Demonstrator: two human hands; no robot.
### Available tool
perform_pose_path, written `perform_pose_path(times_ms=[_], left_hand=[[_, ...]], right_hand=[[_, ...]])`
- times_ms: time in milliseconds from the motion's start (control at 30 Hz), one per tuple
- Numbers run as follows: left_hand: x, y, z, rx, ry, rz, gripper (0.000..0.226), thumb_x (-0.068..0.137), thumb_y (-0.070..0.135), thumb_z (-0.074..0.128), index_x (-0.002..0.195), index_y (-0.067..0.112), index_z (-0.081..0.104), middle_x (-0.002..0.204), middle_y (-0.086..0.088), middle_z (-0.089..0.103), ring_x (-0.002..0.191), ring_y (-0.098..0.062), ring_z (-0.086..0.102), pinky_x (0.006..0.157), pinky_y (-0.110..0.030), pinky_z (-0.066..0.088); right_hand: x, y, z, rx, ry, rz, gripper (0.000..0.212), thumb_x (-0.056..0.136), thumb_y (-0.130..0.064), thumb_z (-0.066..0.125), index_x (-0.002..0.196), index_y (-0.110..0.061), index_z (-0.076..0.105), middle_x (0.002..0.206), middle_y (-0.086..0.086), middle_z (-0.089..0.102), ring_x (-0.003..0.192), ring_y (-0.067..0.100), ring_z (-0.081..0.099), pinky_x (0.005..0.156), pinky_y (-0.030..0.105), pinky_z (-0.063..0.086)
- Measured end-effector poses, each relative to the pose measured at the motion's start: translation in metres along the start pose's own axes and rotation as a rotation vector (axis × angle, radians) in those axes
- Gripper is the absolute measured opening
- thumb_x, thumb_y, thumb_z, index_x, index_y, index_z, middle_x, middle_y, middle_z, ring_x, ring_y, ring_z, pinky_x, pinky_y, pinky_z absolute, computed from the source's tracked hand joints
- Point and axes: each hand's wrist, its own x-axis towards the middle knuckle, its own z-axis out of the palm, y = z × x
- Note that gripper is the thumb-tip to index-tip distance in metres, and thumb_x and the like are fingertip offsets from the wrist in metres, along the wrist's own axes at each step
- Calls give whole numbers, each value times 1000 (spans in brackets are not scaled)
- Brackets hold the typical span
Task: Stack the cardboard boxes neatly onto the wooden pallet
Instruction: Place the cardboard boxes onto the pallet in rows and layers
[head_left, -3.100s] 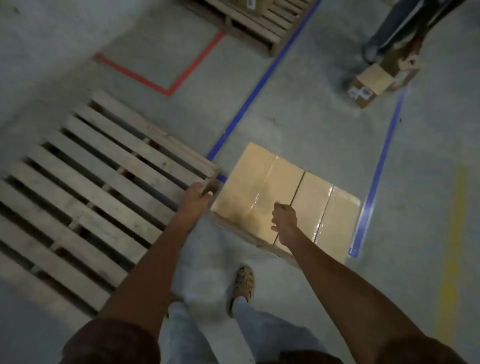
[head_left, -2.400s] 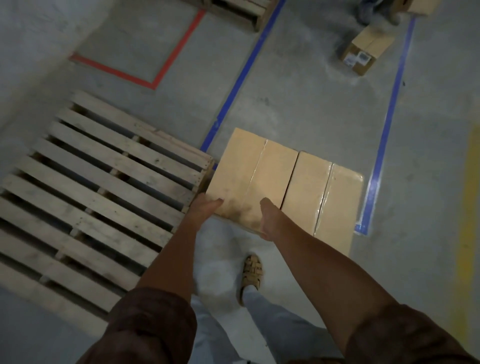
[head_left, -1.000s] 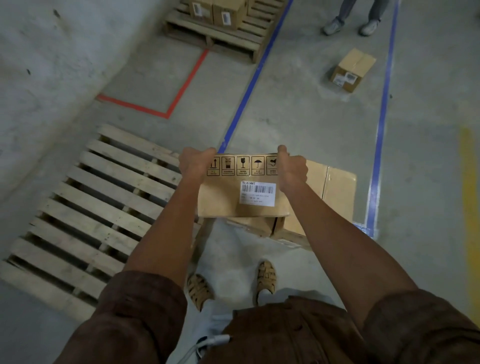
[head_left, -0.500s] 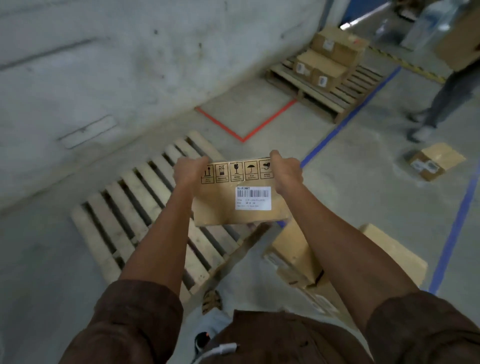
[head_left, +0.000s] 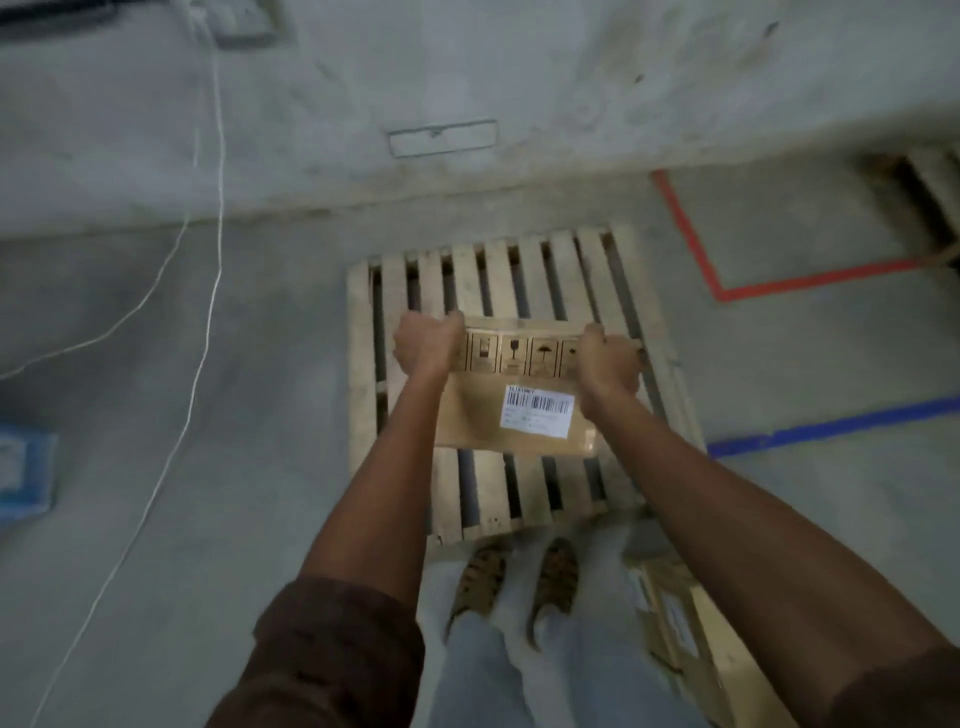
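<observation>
Where the grey concrete floor (head_left: 234, 519) meets a pale, scuffed wall (head_left: 467, 78), a wooden pallet (head_left: 524, 270) lies flat, its slats running away from the person, its far edge near the foot of the wall. Floor markings: a red tape corner (head_left: 727, 291) to the right of the pallet, and a blue tape line (head_left: 831, 428) nearer on the same side. A thin white cable (head_left: 208, 291) hangs down the wall and trails across the floor at left; a blue object (head_left: 23, 473), partly cut off, sits at the left edge. A second pallet (head_left: 935, 192) is partly visible at upper right. More cardboard (head_left: 675, 623) with a label lies on the floor by the person's right leg, blurred. One cardboard box (head_left: 519, 405), with handling symbols and a white barcode label facing the camera, is held above the middle of the pallet, clear of the slats. Left hand (head_left: 426, 345): fingers curled over the box's upper left corner, gripping it. Right hand (head_left: 608, 358): fingers curled over the upper right corner, gripping likewise. Both forearms are extended forward; two sandalled feet (head_left: 519, 582) stand at the pallet's near edge.
</observation>
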Motion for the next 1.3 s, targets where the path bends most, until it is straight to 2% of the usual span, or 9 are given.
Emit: perform_pose_path(times_ms=[133, 300, 467, 633, 767, 900, 1000, 1133, 1300], left_hand=[[55, -74, 43, -50, 94, -146, 53, 91, 32, 63, 132, 1, 50, 124, -13, 58, 106, -29, 58, 80, -36, 50], [144, -147, 107, -75, 99, -161, 43, 95, 23, 54, 129, 0, 45, 122, -14, 53, 107, -28, 56, 83, -34, 51], [222, -219, 165, -134, 45, -163, 38, 98, 12, 49, 132, 2, 37, 119, -13, 51, 84, -12, 52, 56, -24, 43], [237, -307, 204, -198, 84, -212, 48, 91, -4, 49, 136, 3, 33, 123, -9, 49, 112, -23, 55, 95, -34, 52], [237, -384, 223, -128, 56, -359, 66, 91, 26, 68, 145, 12, 33, 133, -10, 53, 110, -26, 57, 94, -39, 52], [227, -416, 230, -165, 10, -482, 81, 94, 46, 64, 157, 20, 20, 151, -11, 42, 127, -32, 49, 104, -46, 45], [227, -409, 230, -180, -7, -474, 79, 93, 52, 62, 156, 21, 25, 149, -8, 45, 128, -33, 49, 108, -50, 43], [223, -379, 228, -36, -11, -417, 67, 93, 48, 64, 146, 15, 38, 132, -8, 51, 110, -25, 50, 92, -39, 45], [196, -344, 240, 217, -136, 82, 37, 96, 30, 63, 129, 12, 60, 119, -4, 65, 100, -16, 62, 87, -34, 54]], right_hand=[[66, 72, 87, -11, -112, 54, 47, 87, -53, 36, 96, -18, 66, 92, 5, 69, 78, 24, 67, 75, 44, 61], [155, 126, 176, -94, -187, 100, 44, 82, -38, 33, 95, -15, 68, 92, 8, 70, 80, 29, 68, 77, 51, 60], [226, 176, 249, -58, -198, 54, 52, 88, -19, 36, 134, -21, 61, 131, 2, 64, 110, 26, 63, 97, 48, 54], [262, 264, 296, -138, -299, -36, 43, 95, -3, 39, 134, -13, 54, 127, 7, 60, 113, 24, 58, 99, 42, 52], [264, 330, 300, -281, -457, -49, 43, 97, -1, 41, 138, -10, 49, 122, 2, 55, 111, 20, 54, 101, 35, 48], [263, 360, 302, -304, -561, 112, 54, 95, 0, 43, 148, -11, 38, 136, 12, 55, 118, 29, 56, 100, 40, 51], [266, 357, 302, -408, -680, 165, 62, 98, -9, 44, 156, -11, 24, 144, 11, 49, 125, 29, 51, 95, 33, 45], [279, 337, 310, -586, -730, 319, 73, 107, -50, 28, 161, -6, 7, 167, 16, 16, 151, 34, 22, 123, 44, 21], [294, 320, 301, -463, -695, 452, 94, 96, -74, 9, 161, -6, 10, 168, 16, 11, 155, 33, 14, 126, 46, 13]])
